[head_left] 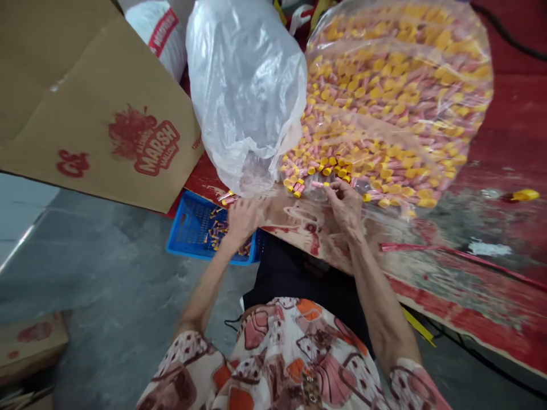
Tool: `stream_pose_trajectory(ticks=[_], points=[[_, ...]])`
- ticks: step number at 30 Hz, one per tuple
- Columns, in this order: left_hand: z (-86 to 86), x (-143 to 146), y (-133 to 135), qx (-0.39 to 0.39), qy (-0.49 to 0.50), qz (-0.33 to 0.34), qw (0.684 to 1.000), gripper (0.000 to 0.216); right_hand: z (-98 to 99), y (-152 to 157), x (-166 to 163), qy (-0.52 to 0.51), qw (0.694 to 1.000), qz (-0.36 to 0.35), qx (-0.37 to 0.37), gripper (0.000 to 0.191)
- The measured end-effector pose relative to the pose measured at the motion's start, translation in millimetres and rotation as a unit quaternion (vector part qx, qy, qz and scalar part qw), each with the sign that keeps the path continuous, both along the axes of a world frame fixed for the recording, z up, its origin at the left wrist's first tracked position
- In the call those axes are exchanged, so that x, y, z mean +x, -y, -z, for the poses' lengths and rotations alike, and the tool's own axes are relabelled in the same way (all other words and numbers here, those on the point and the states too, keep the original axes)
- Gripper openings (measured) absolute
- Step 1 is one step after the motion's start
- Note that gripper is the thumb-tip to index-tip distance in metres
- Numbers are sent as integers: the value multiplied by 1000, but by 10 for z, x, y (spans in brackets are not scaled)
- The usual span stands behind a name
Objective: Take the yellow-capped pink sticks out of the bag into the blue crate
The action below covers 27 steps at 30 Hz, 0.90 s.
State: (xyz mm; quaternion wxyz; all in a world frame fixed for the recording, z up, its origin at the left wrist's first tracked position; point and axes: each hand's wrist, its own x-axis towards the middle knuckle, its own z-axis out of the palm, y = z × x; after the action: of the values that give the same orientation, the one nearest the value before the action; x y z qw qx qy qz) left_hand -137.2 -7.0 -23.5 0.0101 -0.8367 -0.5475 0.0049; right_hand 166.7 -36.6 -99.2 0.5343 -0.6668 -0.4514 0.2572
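A big clear plastic bag [397, 97] full of small pink tubes with yellow caps lies on the worn red table [470, 285]. My right hand [344, 202] reaches into the bag's open mouth, fingers pinched on a pink tube [318, 184]. My left hand [241, 219] is closed at the table's edge, gripping a few tubes [228, 197] that stick out past the fingers. Just below it sits a blue plastic basket [192, 228] with several tubes inside.
A second, crumpled clear bag [245, 85] stands left of the full one. A brown cardboard box [94, 108] printed "MARSH MALLOW" leans at the left. A loose yellow-capped tube [523, 195] lies far right on the table. Grey floor [106, 285] lies below.
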Motion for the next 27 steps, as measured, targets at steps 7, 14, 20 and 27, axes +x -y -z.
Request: stream_pose_trajectory(ticks=[7,14,20,27], points=[[238,-8,-921,49,202,-80,975,18,123,167,-121,111,994,7,24,25],[723,671,-2042,5,316,-106,943,14,98,215,-111,157,987,9,43,29],[444,195,-1589,-66,334,-69,938,24,96,199,-122,207,977,37,29,28],[184,135,-518,-237,468,12,851,40,-86,177,-288,-46,998,-47,11,33]])
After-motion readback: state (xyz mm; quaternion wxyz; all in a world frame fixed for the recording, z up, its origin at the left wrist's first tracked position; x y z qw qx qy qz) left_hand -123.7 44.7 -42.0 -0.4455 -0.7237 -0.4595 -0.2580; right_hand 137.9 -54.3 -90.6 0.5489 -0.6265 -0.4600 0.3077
